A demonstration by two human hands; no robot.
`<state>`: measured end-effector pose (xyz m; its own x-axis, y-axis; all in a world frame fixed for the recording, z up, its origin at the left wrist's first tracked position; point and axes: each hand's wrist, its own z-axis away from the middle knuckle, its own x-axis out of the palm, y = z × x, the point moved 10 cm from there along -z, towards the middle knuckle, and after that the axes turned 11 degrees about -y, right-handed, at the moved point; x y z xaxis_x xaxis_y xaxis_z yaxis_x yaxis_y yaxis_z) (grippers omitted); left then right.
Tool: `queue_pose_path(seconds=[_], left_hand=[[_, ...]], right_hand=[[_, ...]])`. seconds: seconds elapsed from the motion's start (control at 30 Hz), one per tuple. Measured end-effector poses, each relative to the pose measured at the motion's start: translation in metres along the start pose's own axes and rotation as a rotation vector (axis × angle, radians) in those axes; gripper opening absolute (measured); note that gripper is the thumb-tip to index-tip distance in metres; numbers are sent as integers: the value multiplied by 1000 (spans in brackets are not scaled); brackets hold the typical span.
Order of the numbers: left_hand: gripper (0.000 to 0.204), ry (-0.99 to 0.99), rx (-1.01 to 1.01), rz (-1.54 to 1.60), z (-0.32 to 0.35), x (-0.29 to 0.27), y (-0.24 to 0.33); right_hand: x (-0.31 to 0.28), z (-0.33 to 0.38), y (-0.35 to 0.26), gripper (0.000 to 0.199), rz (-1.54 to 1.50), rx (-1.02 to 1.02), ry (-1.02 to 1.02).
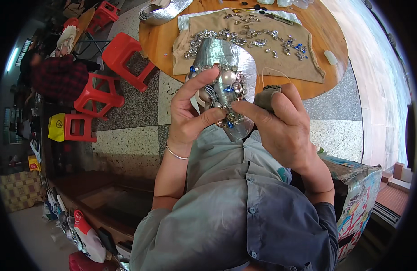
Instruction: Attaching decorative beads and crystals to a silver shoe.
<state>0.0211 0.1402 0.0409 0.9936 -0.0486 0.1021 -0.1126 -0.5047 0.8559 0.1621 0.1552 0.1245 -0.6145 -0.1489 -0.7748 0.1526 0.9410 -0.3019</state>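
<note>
My left hand (190,108) grips a silver, foil-faced piece (220,52), thumb and forefinger on either side of its decorated part. Large pearl-like beads (229,77), clear stones and blue stones (229,89) cover that part. My right hand (280,122) is closed beside it, a fingertip touching the lower stones. A grey-green, cloth-like piece (266,97) shows at its curled fingers; whether it is held or worn on a finger, I cannot tell. A thin thread (276,70) loops above this hand. What its fingertips pinch is hidden.
On the round wooden table (161,45), a tan cloth (285,67) bears many loose stones (213,35). A rolled silver strip (161,13) lies at the far left, a whitish oval object (330,57) at right. Red stools (120,54) and a person in checked clothing (59,79) are leftward.
</note>
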Motion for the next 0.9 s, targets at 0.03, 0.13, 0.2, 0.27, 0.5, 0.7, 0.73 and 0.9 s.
queue_pose_path(seconds=[0.03,0.13,0.2,0.27,0.5,0.7,0.73,0.9], left_hand=[[67,-14,-14,-3,0,1,-1],[66,-28,-7,-24,0,3,1],[66,-35,-5,-34,-1,5,3],[62,24,-30,37,-1,5,3],[57,46,-77,32,-1,6,3],[53,72,-35,-120,-7,9,22],[53,74,-33,-122,-8,11,26],[50,39,-125,-174,-10,24,33]], right_hand=[[0,0,0,42,3,-3,3],[-1,1,-1,43,9,-9,9],[0,1,-3,41,5,1,-7],[0,1,-3,40,3,6,-15],[0,0,-2,36,19,33,-17],[-1,2,2,33,-30,84,46],[-1,5,5,32,-54,109,82],[-4,9,9,37,-55,97,115]])
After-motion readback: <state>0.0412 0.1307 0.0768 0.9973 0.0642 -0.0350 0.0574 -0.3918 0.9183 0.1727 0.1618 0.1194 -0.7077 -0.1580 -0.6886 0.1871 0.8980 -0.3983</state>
